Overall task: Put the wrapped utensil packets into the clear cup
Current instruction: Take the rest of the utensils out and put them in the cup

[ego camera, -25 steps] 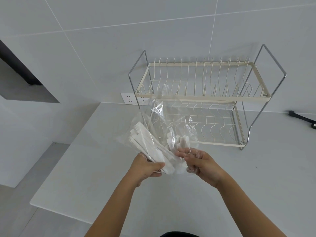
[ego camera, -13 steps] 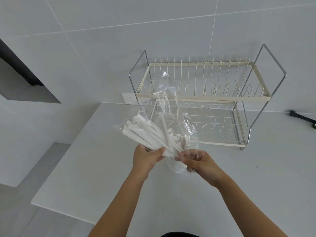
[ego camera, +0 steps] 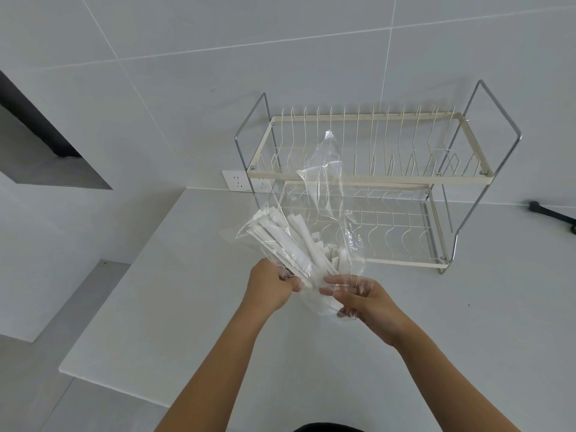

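Above the white tabletop (ego camera: pixel 193 307), left hand (ego camera: pixel 271 286) gripped unlabelled white packets (ego camera: pixel 293 244); right hand (ego camera: pixel 361 302) pinched their clear bag (ego camera: pixel 327 182)

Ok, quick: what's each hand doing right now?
Left hand: closed on the bundle of wrapped packets.
Right hand: fingers pinching the clear plastic bag.

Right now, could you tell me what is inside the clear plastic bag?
The clear plastic bag holds a bundle of white wrapped packets, fanned upward. Their lower ends are hidden behind the left hand and right hand; the wrappers hide their contents.
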